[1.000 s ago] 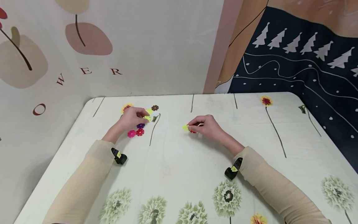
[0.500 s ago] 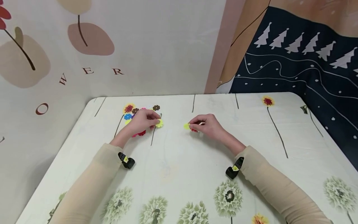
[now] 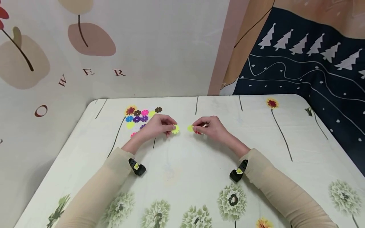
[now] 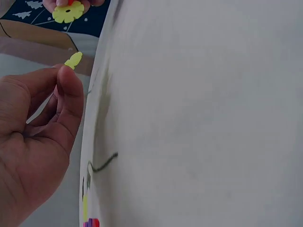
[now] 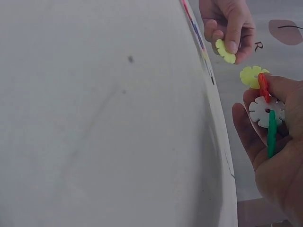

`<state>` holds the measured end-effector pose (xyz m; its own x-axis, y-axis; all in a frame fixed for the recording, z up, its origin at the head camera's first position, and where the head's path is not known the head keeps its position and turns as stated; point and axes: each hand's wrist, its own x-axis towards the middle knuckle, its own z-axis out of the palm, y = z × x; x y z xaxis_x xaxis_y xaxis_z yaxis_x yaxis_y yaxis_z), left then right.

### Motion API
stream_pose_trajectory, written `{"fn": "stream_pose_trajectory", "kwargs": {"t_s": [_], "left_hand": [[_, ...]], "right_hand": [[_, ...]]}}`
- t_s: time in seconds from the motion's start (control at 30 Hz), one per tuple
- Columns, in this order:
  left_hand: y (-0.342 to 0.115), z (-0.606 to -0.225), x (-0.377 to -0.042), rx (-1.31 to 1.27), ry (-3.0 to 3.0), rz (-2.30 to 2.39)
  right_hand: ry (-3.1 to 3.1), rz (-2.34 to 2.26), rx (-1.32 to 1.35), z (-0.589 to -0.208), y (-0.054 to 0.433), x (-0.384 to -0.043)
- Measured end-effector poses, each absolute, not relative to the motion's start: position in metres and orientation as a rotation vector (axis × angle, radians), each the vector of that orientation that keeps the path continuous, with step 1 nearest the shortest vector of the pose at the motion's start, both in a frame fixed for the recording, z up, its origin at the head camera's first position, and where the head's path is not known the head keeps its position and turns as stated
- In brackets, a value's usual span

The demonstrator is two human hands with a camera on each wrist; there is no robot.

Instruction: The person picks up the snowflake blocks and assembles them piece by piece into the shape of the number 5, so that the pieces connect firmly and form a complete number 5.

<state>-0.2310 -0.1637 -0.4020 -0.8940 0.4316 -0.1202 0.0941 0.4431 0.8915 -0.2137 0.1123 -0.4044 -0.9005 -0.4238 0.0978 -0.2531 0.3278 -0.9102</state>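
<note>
A white, flower-printed counter (image 3: 182, 167) stretches beneath the work, carrying a spread of loose slotted flower discs at its far left, among them a blue disc (image 3: 129, 118) and a brown disc (image 3: 158, 109); part of the spread is hidden behind the left forearm and hand. Above the counter's far middle, the right hand (image 3: 210, 127) is mostly closed, thumb and fingers gripping a short chain of four joined discs: yellow (image 5: 248, 77), red (image 5: 263, 87), white (image 5: 259, 111) and green (image 5: 271, 135), the yellow end projecting past the fingertips. Facing it, the left hand (image 3: 161, 124) pinches a single yellow disc (image 3: 176, 129) by its edge between thumb and forefinger, its other fingers loosely bent. The two yellow discs are near each other but apart. The step in hand seems to be offering this disc up to the chain's free end. The next move probably calls for holding the chain steady, turning the single disc crosswise, lining up slot with slot, and pressing the two together.
</note>
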Motion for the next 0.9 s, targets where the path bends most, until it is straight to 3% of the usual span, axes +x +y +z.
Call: {"fn": "stream_pose_trajectory", "kwargs": {"t_s": [0.9], "left_hand": [[-0.143, -0.391, -0.222, 0.396, 2.127, 1.594]], "right_hand": [[2.394, -1.652, -0.776, -0.404, 0.11, -0.214]]}}
